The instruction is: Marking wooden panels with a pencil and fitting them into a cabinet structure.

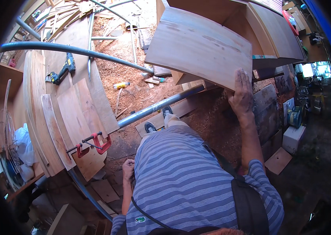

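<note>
My right hand (241, 97) grips the near right corner of a pale wooden panel (200, 45). Its fingers lie on the top face; the thumb is hidden. That panel slants in front of an open wooden cabinet (261, 27), and whether it is joined to it I cannot tell. Low at my left side, my left hand (128, 169) is closed with curled fingers, and what it holds, if anything, is hidden.
On the left bench lie a cordless drill (64, 69), wooden boards (77, 105) and red clamps (99, 143). Blue-grey metal pipes (161, 105) cross ahead of my feet. Wood shavings (112, 58) and a yellow bottle (121, 85) lie farther on. A white box (293, 139) stands at right.
</note>
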Motion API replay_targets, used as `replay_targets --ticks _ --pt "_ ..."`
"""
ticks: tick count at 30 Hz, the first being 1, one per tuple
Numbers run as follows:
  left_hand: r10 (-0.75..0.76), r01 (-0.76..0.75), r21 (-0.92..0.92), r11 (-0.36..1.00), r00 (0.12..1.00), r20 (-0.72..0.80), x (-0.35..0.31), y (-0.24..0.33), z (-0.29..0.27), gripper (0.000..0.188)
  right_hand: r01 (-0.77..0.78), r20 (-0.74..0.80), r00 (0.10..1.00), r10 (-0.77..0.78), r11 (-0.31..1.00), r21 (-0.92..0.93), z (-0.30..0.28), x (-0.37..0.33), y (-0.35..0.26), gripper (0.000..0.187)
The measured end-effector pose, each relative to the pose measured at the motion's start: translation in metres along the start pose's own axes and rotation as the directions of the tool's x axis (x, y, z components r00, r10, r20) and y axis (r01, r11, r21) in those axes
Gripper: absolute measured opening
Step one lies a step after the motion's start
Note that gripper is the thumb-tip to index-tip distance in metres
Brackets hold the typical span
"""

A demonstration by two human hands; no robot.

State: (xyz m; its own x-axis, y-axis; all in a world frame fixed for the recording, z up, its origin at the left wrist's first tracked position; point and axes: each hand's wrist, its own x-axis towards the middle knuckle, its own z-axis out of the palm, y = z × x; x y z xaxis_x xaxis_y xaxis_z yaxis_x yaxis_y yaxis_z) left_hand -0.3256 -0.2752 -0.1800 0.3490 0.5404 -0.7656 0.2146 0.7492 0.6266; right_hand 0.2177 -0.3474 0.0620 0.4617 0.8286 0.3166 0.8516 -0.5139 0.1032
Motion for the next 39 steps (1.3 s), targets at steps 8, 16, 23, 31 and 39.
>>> replay_targets --ticks 8,16,23,31,39 --pt "0.035 -0.029 0.103 0.994 0.998 -0.058 0.016 -0.018 0.002 0.011 -0.045 -0.01 0.999 0.045 0.999 -0.012 0.004 -0.005 0.017 0.064" --pt "0.145 -0.088 0.364 0.927 0.98 -0.133 0.029 -0.03 0.007 0.011 -0.029 0.081 0.996 0.024 0.998 0.061 0.001 0.012 -0.021 0.077" --pt "0.192 -0.122 0.473 0.873 0.976 -0.103 0.03 -0.019 0.009 0.017 0.137 0.086 0.984 -0.158 0.968 0.21 0.009 0.046 -0.081 0.079" --pt "0.04 -0.058 0.424 0.904 0.998 0.052 -0.004 0.059 0.03 0.024 0.252 0.102 0.952 -0.287 0.93 0.268 0.008 0.042 -0.084 0.073" --pt "0.138 -0.104 0.411 0.906 0.989 -0.053 0.027 0.08 0.008 0.021 0.03 0.094 0.994 -0.047 0.984 0.176 -0.01 -0.002 -0.014 0.079"
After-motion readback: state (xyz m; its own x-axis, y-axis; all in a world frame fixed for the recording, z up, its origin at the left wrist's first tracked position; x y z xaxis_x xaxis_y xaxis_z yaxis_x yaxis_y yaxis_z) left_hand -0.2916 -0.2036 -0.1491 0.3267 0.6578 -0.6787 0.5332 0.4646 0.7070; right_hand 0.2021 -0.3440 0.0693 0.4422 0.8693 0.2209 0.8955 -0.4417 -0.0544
